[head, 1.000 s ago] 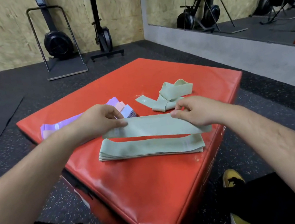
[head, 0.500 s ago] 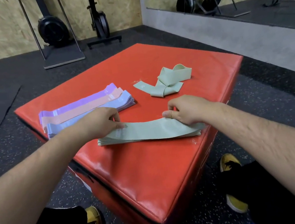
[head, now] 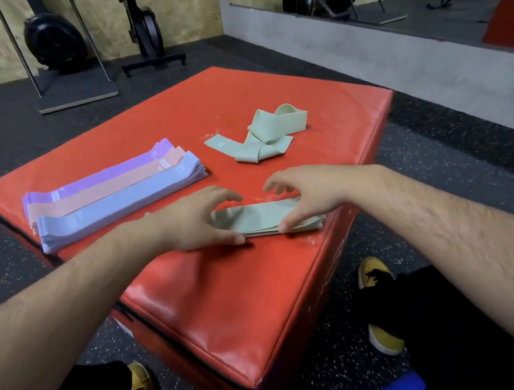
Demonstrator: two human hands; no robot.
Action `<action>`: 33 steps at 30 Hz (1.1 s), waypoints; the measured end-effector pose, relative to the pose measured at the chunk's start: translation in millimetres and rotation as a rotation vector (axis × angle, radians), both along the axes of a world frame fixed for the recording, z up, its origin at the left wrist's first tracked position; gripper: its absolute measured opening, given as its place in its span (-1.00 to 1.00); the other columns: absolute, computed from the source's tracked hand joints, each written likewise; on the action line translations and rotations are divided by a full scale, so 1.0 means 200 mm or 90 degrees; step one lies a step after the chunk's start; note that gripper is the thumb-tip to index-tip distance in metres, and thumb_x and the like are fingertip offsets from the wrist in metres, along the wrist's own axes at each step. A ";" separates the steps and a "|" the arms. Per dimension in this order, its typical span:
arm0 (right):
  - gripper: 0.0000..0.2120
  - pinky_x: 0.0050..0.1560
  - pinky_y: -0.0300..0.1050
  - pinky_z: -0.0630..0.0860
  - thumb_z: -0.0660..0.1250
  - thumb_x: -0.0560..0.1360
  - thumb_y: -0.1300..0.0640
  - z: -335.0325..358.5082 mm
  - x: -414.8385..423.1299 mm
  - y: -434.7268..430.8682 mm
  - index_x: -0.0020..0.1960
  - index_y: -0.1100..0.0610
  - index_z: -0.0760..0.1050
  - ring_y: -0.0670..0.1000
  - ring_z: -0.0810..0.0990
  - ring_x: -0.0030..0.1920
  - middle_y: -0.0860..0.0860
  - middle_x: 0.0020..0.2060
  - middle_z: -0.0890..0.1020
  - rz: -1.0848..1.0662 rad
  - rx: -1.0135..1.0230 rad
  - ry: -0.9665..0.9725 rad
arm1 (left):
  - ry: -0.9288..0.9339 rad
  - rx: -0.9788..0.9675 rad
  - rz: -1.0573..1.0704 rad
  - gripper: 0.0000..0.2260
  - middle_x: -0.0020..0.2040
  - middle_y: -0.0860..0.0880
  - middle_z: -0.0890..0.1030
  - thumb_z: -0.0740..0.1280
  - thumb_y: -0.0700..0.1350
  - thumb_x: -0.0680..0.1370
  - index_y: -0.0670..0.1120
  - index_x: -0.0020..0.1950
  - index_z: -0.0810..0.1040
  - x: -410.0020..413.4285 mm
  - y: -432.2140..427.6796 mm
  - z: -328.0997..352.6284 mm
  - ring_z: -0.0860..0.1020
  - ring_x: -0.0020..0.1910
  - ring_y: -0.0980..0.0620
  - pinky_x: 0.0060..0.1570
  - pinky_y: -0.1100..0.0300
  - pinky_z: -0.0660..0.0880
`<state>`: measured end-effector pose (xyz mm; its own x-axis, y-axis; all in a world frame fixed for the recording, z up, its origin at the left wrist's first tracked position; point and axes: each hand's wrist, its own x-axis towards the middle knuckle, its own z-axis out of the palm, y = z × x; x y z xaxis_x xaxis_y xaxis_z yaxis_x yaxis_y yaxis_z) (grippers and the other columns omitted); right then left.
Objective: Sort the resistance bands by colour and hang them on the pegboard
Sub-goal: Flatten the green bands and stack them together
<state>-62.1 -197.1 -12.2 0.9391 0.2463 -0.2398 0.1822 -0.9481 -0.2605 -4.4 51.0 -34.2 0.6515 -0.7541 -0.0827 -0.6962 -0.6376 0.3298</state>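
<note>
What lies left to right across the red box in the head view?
Purple, pink and blue band stacks → left hand → flat green stack → right hand. The tangled green bands are left out because they span the same stretch.

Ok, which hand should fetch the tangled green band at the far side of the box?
Right. The tangled green band lies just beyond the right hand; the left hand would have to reach across. Both rest on the green stack.

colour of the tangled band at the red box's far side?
Pale sage green; the tangled band shows best in the head view.
</note>
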 end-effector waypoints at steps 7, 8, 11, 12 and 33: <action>-0.26 0.15 -0.03 0.47 0.56 0.32 -0.19 -0.06 -0.02 -0.02 0.40 -0.01 0.39 0.06 0.52 0.23 -0.05 0.25 0.55 0.021 -0.121 -0.007 | -0.019 0.058 -0.052 -0.33 0.25 0.04 0.47 0.52 0.13 0.39 -0.01 0.43 0.39 0.03 -0.12 -0.03 0.42 0.24 0.05 0.23 0.21 0.34; -0.30 0.13 -0.02 0.49 0.55 0.32 -0.20 -0.07 -0.03 -0.03 0.37 -0.02 0.42 0.05 0.53 0.20 -0.05 0.21 0.57 0.027 -0.134 -0.026 | -0.016 0.059 -0.051 -0.38 0.24 0.05 0.48 0.52 0.11 0.40 0.00 0.40 0.42 0.03 -0.13 -0.02 0.43 0.22 0.05 0.21 0.21 0.35; -0.28 0.18 0.04 0.50 0.53 0.31 -0.24 -0.07 -0.04 -0.04 0.39 -0.04 0.42 0.04 0.53 0.21 -0.07 0.23 0.58 0.033 -0.134 -0.060 | 0.001 0.069 -0.036 -0.42 0.22 0.08 0.49 0.54 0.08 0.37 0.05 0.33 0.43 0.04 -0.15 -0.01 0.45 0.21 0.06 0.21 0.15 0.39; -0.24 0.20 0.05 0.49 0.52 0.31 -0.26 -0.08 -0.04 -0.04 0.41 -0.04 0.39 0.05 0.53 0.23 -0.06 0.25 0.57 0.033 -0.123 -0.054 | 0.006 0.082 -0.030 -0.40 0.22 0.09 0.48 0.55 0.10 0.36 0.05 0.33 0.41 0.04 -0.16 0.00 0.45 0.21 0.05 0.21 0.14 0.39; -0.73 0.01 -0.03 0.31 0.26 0.57 0.09 -0.20 0.70 0.01 0.26 -0.04 0.49 0.15 0.39 0.23 0.03 0.15 0.51 -0.134 -0.089 -0.247 | -0.056 -0.020 0.191 -0.55 0.28 -0.14 0.38 0.29 0.04 0.52 -0.11 0.36 0.35 0.46 -0.52 -0.01 0.38 0.31 -0.17 0.26 -0.04 0.38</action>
<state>78.6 -194.9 -51.7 0.9921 0.0313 0.1216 0.0410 -0.9961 -0.0786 88.2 -53.9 -35.8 0.8486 -0.5290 0.0047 -0.5059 -0.8090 0.2993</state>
